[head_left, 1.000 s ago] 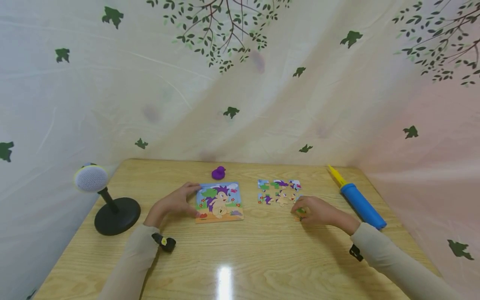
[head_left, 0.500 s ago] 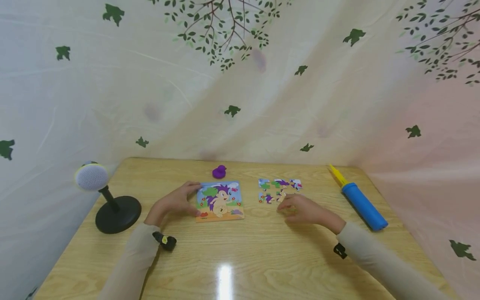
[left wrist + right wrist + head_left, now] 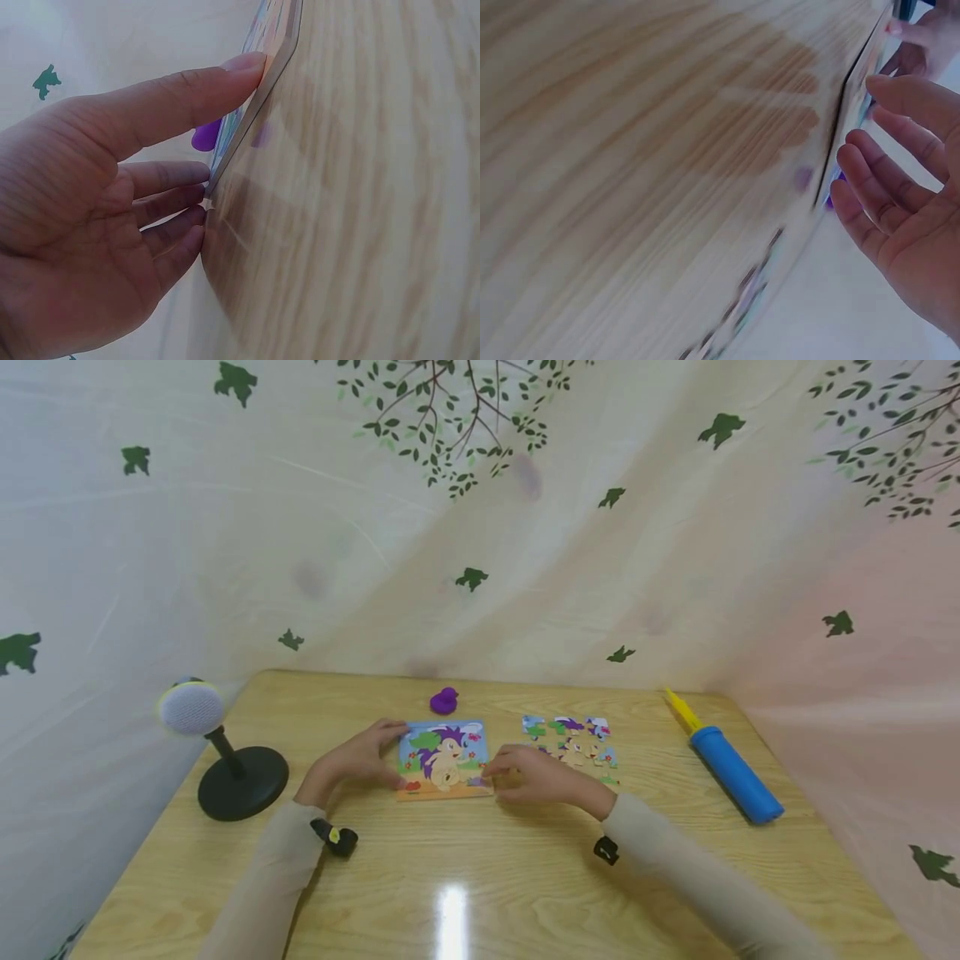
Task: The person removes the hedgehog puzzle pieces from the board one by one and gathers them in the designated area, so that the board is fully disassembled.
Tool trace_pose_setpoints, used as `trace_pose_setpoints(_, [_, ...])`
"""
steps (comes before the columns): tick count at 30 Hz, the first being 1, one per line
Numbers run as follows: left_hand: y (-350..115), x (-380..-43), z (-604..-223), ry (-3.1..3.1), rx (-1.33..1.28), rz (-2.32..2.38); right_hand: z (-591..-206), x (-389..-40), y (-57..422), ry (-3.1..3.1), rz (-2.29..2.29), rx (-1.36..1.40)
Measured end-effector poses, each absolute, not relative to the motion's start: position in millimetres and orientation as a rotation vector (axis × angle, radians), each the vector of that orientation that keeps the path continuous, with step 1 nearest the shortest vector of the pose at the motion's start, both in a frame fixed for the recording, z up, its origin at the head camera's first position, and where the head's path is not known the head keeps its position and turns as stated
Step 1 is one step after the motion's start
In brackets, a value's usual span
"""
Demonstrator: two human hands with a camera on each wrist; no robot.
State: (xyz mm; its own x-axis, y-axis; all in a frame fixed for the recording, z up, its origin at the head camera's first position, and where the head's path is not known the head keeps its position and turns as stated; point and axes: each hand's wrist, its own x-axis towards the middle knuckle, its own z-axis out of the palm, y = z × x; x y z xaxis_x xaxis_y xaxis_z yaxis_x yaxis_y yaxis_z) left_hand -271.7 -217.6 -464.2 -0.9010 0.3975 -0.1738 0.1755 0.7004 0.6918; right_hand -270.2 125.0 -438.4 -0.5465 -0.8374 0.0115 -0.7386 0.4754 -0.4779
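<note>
A picture board (image 3: pixel 448 756) showing a purple-haired hedgehog lies flat on the table. My left hand (image 3: pixel 356 767) is at its left side, thumb on the near corner and fingertips against the far one. In the left wrist view the board's thin edge (image 3: pixel 281 60) meets the thumb (image 3: pixel 244 64). My right hand (image 3: pixel 543 775) reaches the board's right side, fingers loosely curved, thumb apart from them. Nothing sits between them in the right wrist view. Several jigsaw pieces (image 3: pixel 573 752) lie in rows to the right, partly hidden behind my right hand.
Behind the board sits a purple toy duck (image 3: pixel 444 700). A microphone-like object on a black round stand (image 3: pixel 243 785) is at the left. A blue hand pump (image 3: pixel 735 775) with a yellow nozzle lies at the right. Leaf-printed cloth (image 3: pixel 375 527) hangs behind the wooden table (image 3: pixel 390 877).
My right hand has moved left from the jigsaw pieces to the board's right edge, uncovering the pieces at the right. My left hand stays at the board's left side.
</note>
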Motion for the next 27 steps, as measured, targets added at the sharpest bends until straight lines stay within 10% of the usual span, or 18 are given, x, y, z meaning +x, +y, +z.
trace_pose_setpoints(27, [-218.0,-271.6,-460.7,2.575,0.45,1.042,-443.4,-289.2,37.4,2.442,-0.479,-1.317])
